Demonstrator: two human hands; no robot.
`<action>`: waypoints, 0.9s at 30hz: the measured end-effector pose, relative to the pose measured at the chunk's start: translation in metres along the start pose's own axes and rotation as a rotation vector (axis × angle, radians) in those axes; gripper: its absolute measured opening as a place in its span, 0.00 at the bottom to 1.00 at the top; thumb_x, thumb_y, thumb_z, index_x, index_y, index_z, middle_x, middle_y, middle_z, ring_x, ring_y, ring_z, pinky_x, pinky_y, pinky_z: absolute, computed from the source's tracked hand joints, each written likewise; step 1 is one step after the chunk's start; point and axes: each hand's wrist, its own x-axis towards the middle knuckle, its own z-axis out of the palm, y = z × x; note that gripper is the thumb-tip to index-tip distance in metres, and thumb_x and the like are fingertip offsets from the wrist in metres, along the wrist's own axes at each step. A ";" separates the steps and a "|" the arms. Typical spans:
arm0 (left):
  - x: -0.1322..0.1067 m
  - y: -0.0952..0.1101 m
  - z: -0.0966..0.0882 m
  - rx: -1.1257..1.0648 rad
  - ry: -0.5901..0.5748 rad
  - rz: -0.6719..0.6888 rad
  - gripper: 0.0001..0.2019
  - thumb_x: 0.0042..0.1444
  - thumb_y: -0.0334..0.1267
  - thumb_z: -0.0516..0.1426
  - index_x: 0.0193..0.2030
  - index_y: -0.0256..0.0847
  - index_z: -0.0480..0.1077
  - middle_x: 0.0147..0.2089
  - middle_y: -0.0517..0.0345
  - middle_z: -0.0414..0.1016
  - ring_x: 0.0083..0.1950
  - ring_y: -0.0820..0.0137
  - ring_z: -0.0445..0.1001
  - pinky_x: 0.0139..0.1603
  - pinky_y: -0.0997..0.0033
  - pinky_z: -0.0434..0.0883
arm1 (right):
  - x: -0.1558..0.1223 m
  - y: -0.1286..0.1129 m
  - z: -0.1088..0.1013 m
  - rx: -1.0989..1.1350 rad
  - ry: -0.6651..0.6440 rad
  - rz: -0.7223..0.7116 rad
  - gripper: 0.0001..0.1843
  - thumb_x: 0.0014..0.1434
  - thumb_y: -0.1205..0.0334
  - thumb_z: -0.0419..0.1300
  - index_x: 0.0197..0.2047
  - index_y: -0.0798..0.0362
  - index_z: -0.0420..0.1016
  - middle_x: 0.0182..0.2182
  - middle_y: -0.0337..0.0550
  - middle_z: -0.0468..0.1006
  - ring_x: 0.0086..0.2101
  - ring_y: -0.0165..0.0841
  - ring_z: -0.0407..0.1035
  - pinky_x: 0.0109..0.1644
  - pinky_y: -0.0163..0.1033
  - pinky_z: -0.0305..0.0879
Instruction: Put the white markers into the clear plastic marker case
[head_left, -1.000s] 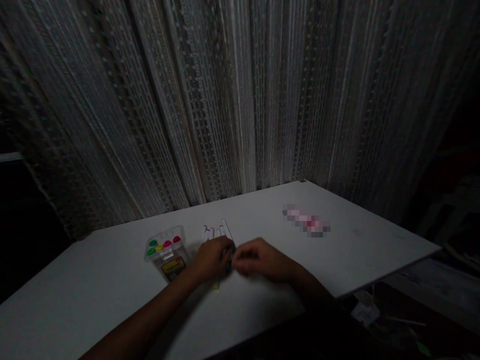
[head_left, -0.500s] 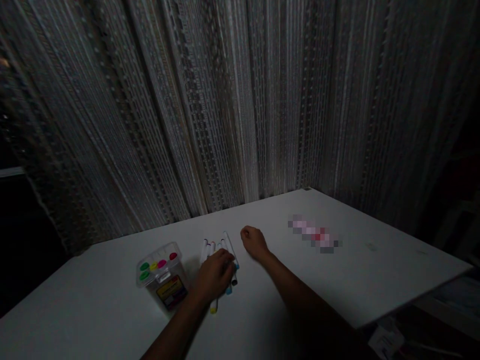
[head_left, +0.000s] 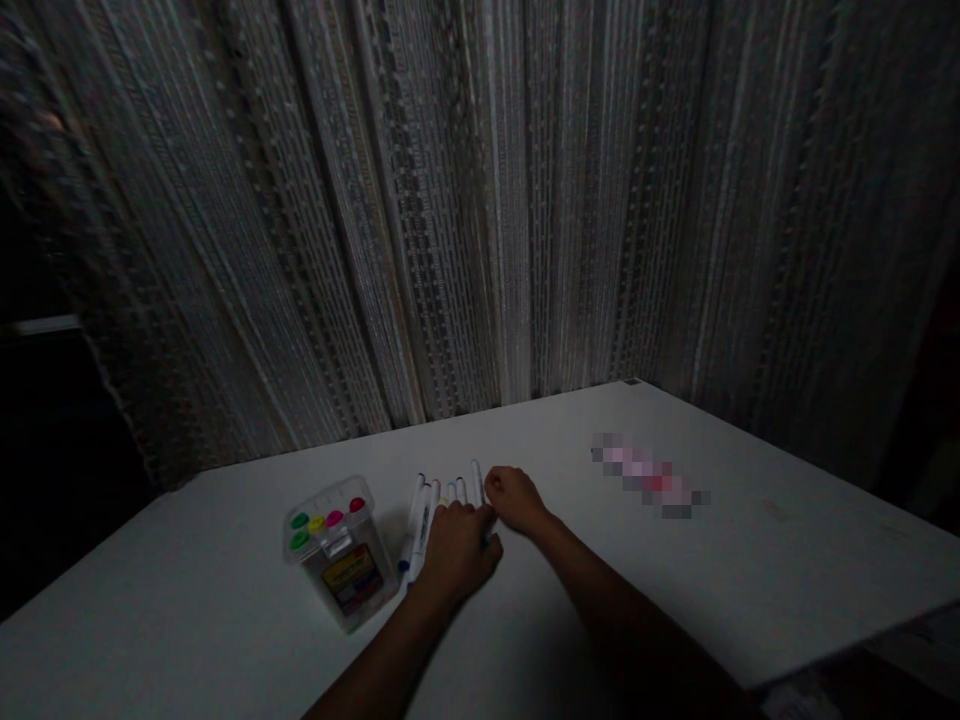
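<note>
Several white markers lie side by side on the white table, their far ends pointing at the curtain. My left hand rests flat on top of their near ends, fingers stretched out. My right hand is curled just right of the row, its fingertips at the rightmost marker; whether it grips that marker is too dim to tell. A clear plastic marker box with several coloured caps showing stands left of the row.
A dark striped curtain hangs close behind the table's far edge. A blurred pinkish object lies on the table to the right. The table's right edge drops off into darkness.
My right hand has drawn left to the rightmost marker. My left hand has spread flat over the row, and the markers now lie more evenly. The view has shifted slightly.
</note>
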 end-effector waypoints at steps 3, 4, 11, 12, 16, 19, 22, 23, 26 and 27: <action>-0.001 0.001 -0.001 -0.024 0.027 -0.003 0.15 0.51 0.34 0.49 0.45 0.41 0.68 0.38 0.49 0.75 0.43 0.57 0.72 0.47 0.56 0.62 | 0.001 0.000 0.000 0.053 0.028 0.011 0.11 0.54 0.68 0.51 0.28 0.55 0.74 0.26 0.44 0.77 0.27 0.30 0.67 0.29 0.32 0.54; -0.001 0.001 -0.001 -0.041 0.043 -0.003 0.15 0.51 0.33 0.49 0.46 0.40 0.67 0.38 0.48 0.76 0.43 0.57 0.72 0.47 0.56 0.62 | 0.002 0.001 0.000 0.078 0.041 0.011 0.11 0.54 0.68 0.51 0.28 0.55 0.73 0.25 0.44 0.76 0.26 0.29 0.67 0.29 0.32 0.54; -0.008 -0.006 -0.021 -0.299 0.378 0.030 0.16 0.60 0.36 0.43 0.46 0.39 0.68 0.41 0.49 0.76 0.43 0.65 0.72 0.46 0.64 0.67 | 0.011 0.012 -0.007 0.259 0.257 0.023 0.12 0.54 0.65 0.48 0.30 0.54 0.73 0.26 0.44 0.76 0.28 0.33 0.68 0.32 0.34 0.59; -0.013 -0.008 -0.031 -0.343 0.462 0.053 0.16 0.60 0.37 0.43 0.45 0.39 0.69 0.41 0.49 0.76 0.42 0.66 0.73 0.45 0.65 0.68 | 0.012 0.013 -0.007 0.275 0.282 0.021 0.13 0.54 0.65 0.48 0.31 0.54 0.73 0.26 0.44 0.76 0.28 0.34 0.69 0.33 0.35 0.60; -0.047 -0.032 -0.092 -0.487 0.785 -0.023 0.15 0.57 0.45 0.49 0.42 0.39 0.71 0.34 0.53 0.76 0.32 0.70 0.72 0.35 0.70 0.70 | 0.013 0.016 -0.006 0.285 0.288 0.024 0.14 0.52 0.67 0.47 0.33 0.54 0.74 0.29 0.46 0.77 0.30 0.34 0.70 0.35 0.35 0.61; -0.078 -0.066 -0.141 -0.566 0.902 -0.201 0.17 0.52 0.50 0.54 0.40 0.38 0.72 0.28 0.59 0.74 0.27 0.72 0.70 0.29 0.74 0.69 | 0.011 0.013 -0.002 0.267 0.258 0.013 0.14 0.51 0.67 0.47 0.32 0.54 0.74 0.27 0.45 0.76 0.28 0.33 0.69 0.33 0.35 0.60; -0.099 -0.101 -0.171 -0.584 0.910 -0.289 0.19 0.47 0.52 0.57 0.38 0.38 0.72 0.30 0.59 0.75 0.30 0.70 0.72 0.29 0.75 0.69 | 0.010 0.010 0.002 0.267 0.228 -0.008 0.13 0.50 0.67 0.48 0.30 0.54 0.74 0.25 0.43 0.75 0.26 0.32 0.67 0.32 0.35 0.59; -0.102 -0.110 -0.176 -0.575 0.879 -0.302 0.20 0.46 0.53 0.57 0.38 0.38 0.72 0.30 0.59 0.75 0.30 0.70 0.72 0.29 0.75 0.69 | 0.009 0.010 0.004 0.276 0.219 -0.016 0.12 0.50 0.66 0.48 0.30 0.54 0.73 0.25 0.43 0.75 0.26 0.32 0.67 0.31 0.35 0.59; -0.105 -0.128 -0.177 -0.531 0.719 -0.308 0.22 0.47 0.55 0.56 0.38 0.37 0.71 0.30 0.58 0.74 0.30 0.69 0.72 0.27 0.75 0.67 | 0.007 0.008 0.007 0.305 0.202 -0.048 0.12 0.50 0.65 0.49 0.29 0.54 0.73 0.24 0.42 0.74 0.26 0.32 0.66 0.31 0.34 0.59; -0.104 -0.131 -0.176 -0.505 0.668 -0.305 0.23 0.48 0.56 0.55 0.38 0.37 0.71 0.30 0.57 0.74 0.29 0.69 0.71 0.27 0.75 0.66 | 0.006 0.007 0.008 0.319 0.197 -0.061 0.12 0.50 0.65 0.49 0.29 0.54 0.73 0.24 0.42 0.74 0.26 0.32 0.66 0.32 0.35 0.59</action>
